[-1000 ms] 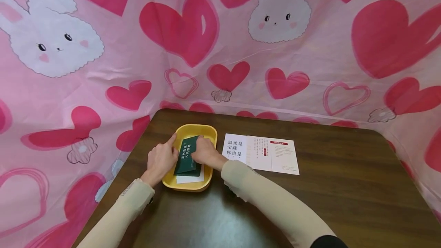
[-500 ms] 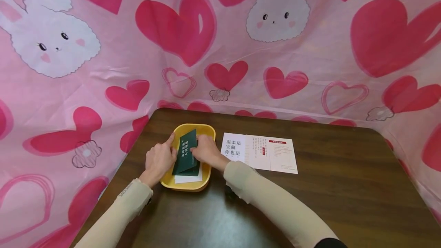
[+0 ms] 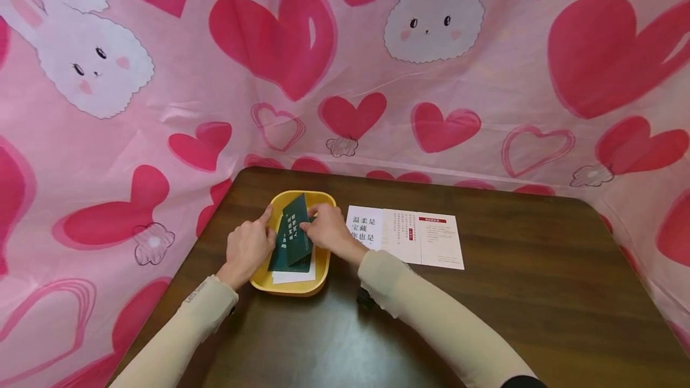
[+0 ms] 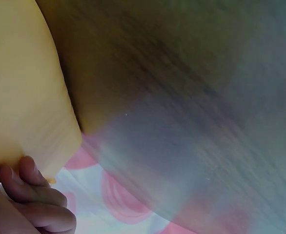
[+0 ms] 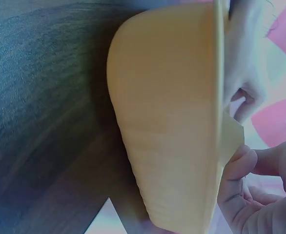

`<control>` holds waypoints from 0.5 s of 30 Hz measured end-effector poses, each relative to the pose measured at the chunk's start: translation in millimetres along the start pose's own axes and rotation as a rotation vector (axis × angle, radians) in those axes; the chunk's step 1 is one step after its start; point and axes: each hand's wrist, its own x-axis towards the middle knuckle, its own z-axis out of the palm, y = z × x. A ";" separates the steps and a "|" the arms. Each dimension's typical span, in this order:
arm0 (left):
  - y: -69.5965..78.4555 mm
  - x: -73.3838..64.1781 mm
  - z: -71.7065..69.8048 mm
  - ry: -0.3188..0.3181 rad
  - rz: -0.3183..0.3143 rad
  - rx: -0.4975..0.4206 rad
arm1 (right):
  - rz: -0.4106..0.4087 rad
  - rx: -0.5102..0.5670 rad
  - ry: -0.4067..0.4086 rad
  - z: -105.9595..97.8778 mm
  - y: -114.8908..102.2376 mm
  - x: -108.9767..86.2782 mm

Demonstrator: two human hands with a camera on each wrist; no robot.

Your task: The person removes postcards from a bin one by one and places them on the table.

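Note:
A yellow plastic basin [image 3: 290,292] stands on the table with dark green cards and a white card [image 3: 298,276] inside. At its left rim my left hand [image 3: 249,250] grips the edge, index finger stretched along it; the left wrist view shows fingertips curled against the outer wall [image 4: 26,97]. With thumb and fingers my right hand [image 3: 330,231] pinches the right edge of a dark green card [image 3: 298,247] printed with white characters. That card is tilted up over another green card [image 3: 277,261]. In the right wrist view only a corner of card [image 5: 234,136] shows above the rim.
Right of the basin, white printed cards [image 3: 443,244] lie side by side on the dark wooden table [image 3: 517,292]. The right forearm passes in front of them. A pink cloth with hearts and rabbits [image 3: 372,76] hangs behind and left of the table.
My right hand has lifted the green card's edge and shifted it up and right, uncovering the green card beneath. The left hand keeps its grip on the basin rim.

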 end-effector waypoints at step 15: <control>1.1 1.4 0.8 -0.008 0.005 0.017 | -0.052 0.023 0.038 -23.1 8.2 -9.2</control>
